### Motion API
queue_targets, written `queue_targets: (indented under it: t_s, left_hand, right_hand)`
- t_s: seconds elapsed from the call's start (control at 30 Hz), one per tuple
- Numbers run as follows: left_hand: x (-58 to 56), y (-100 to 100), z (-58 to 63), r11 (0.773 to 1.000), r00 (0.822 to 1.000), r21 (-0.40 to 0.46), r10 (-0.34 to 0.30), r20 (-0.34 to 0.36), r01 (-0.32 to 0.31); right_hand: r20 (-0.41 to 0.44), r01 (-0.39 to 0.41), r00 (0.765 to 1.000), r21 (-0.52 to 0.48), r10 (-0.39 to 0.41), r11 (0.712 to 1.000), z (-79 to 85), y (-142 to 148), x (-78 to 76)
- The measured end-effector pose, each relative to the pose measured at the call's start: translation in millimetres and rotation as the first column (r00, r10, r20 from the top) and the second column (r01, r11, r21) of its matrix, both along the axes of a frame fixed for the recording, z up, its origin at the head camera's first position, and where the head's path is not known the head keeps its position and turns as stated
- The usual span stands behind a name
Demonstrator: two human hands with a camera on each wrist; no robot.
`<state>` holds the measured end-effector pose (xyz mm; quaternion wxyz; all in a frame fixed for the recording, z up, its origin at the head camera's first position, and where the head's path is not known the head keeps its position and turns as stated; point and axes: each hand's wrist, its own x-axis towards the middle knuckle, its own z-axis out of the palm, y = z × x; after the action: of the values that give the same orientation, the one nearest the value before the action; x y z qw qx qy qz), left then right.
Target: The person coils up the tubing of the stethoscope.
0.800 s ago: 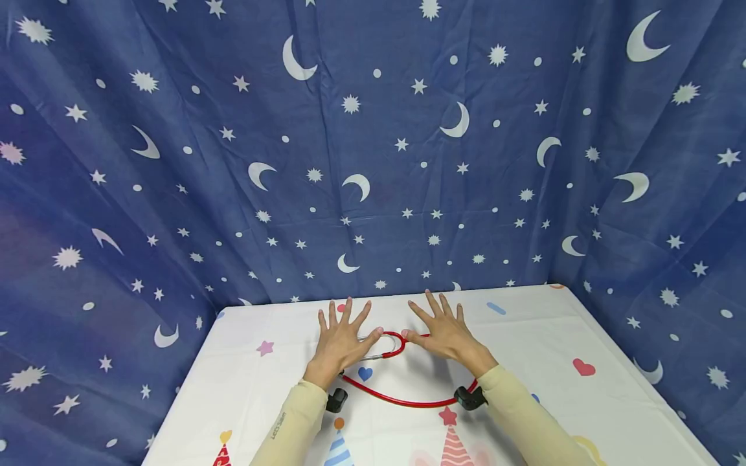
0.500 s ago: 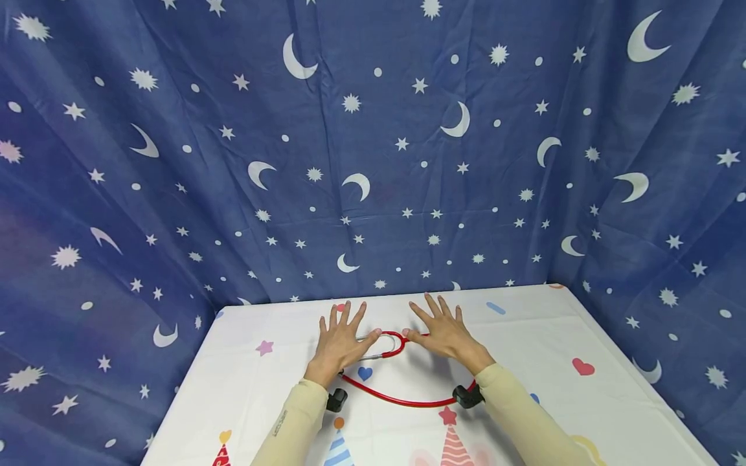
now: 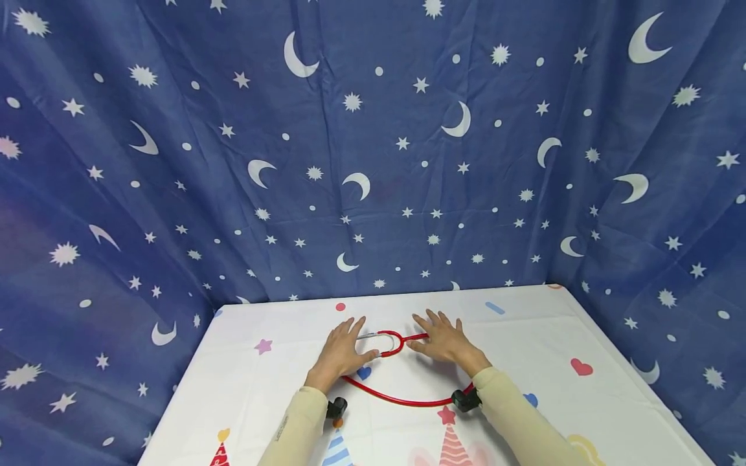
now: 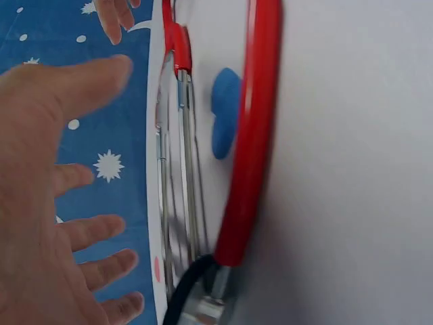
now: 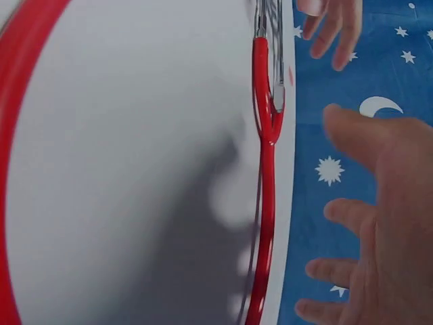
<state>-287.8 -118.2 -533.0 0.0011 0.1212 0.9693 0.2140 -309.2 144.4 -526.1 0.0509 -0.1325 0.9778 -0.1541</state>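
Note:
On the table lies a stethoscope (image 3: 402, 402), its red tubing bent in a wide curve towards the near side. My left hand (image 3: 340, 355) hovers by the metal ear tubes (image 4: 186, 156), fingers apart and holding nothing. A metal chest piece (image 4: 206, 308) shows below that hand in the left wrist view; in the head view the hand hides it. Over the straight part of the tubing is my right hand (image 3: 445, 343), its fingers spread and slightly bent, also holding nothing. The red Y-joint (image 5: 268, 135) lies near its thumb.
A white cloth with printed shapes covers the table (image 3: 513, 349). Behind and at both sides hangs a blue curtain (image 3: 384, 246) with moons and stars. Black wrist cameras (image 3: 466, 400) sit under the sleeves.
Both hands have come down closer to the stethoscope, fingertips drawn back towards the near side. The left fingers are less spread than before. The stethoscope lies where it was.

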Motion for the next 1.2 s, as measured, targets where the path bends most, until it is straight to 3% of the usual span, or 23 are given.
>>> queue_targets:
  t_s: [0.13,0.4,0.83,0.97,1.2]
  left_hand:
    - [2.3,-2,-4.6,1.0,1.0,0.005,-0.002,0.009,0.002]
    - [4.1,-7,-20.5,0.999,0.998,-0.034,0.01,-0.059,-0.012]
    - [-0.8,-9,-17.9,1.0,0.996,-0.012,-0.013,-0.084,0.012]
    - [-1.9,-9,-17.2,1.0,0.997,0.01,-0.028,-0.068,0.029]
    - [-1.7,-9,-16.3,0.998,0.998,0.033,-0.056,-0.016,0.056]
  right_hand:
    - [0.021,-0.001,1.0,0.02,0.001,1.0,-4.6,-1,1.6]
    - [0.007,0.013,1.0,0.037,-0.014,0.999,-15.8,-2,4.7]
    - [-0.112,-0.05,0.992,0.055,0.056,0.997,-16.6,2,-4.8]
    - [-0.14,-0.07,0.988,0.011,0.071,0.997,-16.8,2,-7.2]
    - [-0.207,-0.049,0.978,-0.086,0.03,0.995,-12.8,3,-6.0]
